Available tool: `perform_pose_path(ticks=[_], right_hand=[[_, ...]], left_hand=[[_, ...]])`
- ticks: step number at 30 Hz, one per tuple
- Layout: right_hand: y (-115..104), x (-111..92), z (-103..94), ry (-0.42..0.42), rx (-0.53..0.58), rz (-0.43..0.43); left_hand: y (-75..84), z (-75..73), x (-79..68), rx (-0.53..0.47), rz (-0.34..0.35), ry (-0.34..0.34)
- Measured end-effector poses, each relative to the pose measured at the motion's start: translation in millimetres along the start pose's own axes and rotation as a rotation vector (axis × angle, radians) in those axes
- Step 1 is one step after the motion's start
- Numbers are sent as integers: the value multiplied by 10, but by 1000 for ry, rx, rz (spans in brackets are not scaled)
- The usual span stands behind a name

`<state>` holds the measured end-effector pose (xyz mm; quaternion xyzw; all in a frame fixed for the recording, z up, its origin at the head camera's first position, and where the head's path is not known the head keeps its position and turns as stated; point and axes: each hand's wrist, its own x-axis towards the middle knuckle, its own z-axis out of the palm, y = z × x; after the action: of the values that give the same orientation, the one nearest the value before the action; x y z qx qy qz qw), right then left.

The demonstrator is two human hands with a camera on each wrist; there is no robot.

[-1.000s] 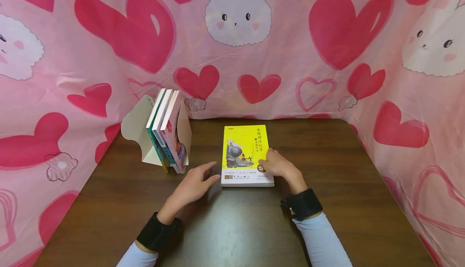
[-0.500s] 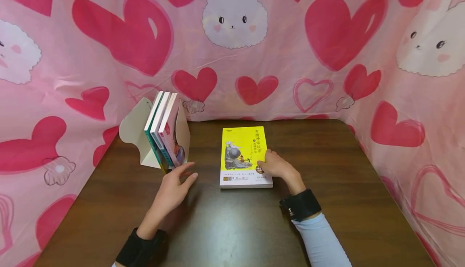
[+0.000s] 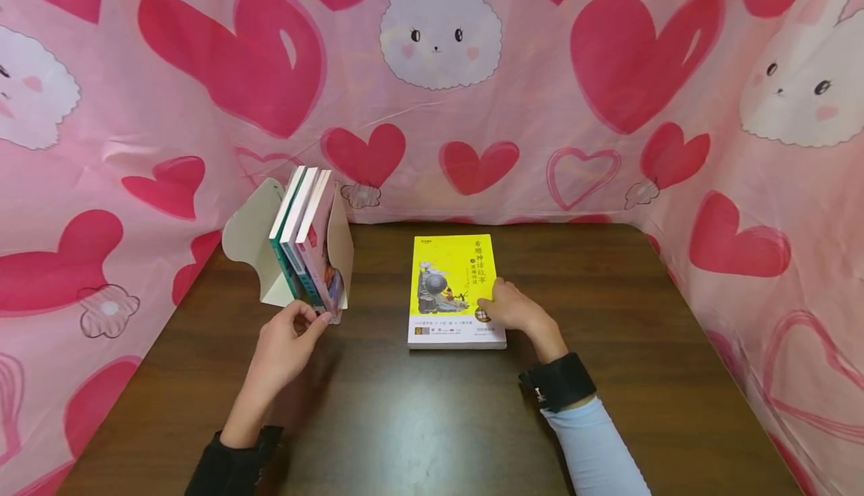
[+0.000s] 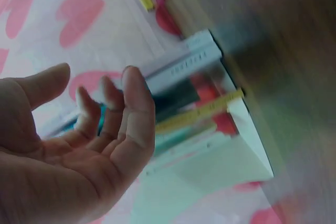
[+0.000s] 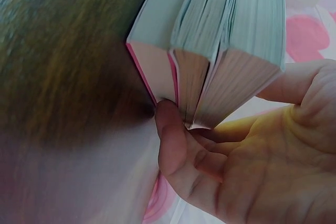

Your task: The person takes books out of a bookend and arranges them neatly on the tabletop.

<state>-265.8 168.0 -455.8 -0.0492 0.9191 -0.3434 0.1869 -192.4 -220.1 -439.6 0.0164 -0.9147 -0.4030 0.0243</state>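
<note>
Right hand [image 3: 518, 307] round “希腊神话故事” book [image 3: 447, 275], apparently

Dark brown wood-grain table [image 3: 688, 398] — far right corner rounded, pale glare [image 3: 432, 406] at centre front. Pink backdrop [image 3: 421, 115] at rear and both sides — printed with red hearts [image 3: 617, 61], white rabbit heads [image 3: 442, 42] and outlined flowers [image 3: 109, 308].

A dark brown wood-grained tabletop [image 3: 418, 421] with a rounded far right corner catches a pale glare near its middle. Pink printed fabric [image 3: 540, 106] hangs along its far, left and right sides, showing solid red hearts [image 3: 479, 167], a white cartoon rabbit face [image 3: 442, 46] at far centre, and a pale scalloped flower [image 3: 109, 308] at left.
</note>
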Motion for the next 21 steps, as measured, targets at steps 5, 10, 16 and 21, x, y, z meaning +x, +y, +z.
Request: perform_pose_path(ticks=[5, 10, 16, 21], right_hand=[[7, 7, -5, 5, 3, -13], [16, 8, -2, 6, -2, -23], [1, 7, -5, 9, 1, -15], [8, -1, 0, 5, 5, -10]], left_hand=[[-61, -107, 59, 21, -39, 83], [-99, -124, 129, -25, 2, 75], [-124, -101, 263, -63, 54, 70], [-145, -94, 360, -77, 47, 12]])
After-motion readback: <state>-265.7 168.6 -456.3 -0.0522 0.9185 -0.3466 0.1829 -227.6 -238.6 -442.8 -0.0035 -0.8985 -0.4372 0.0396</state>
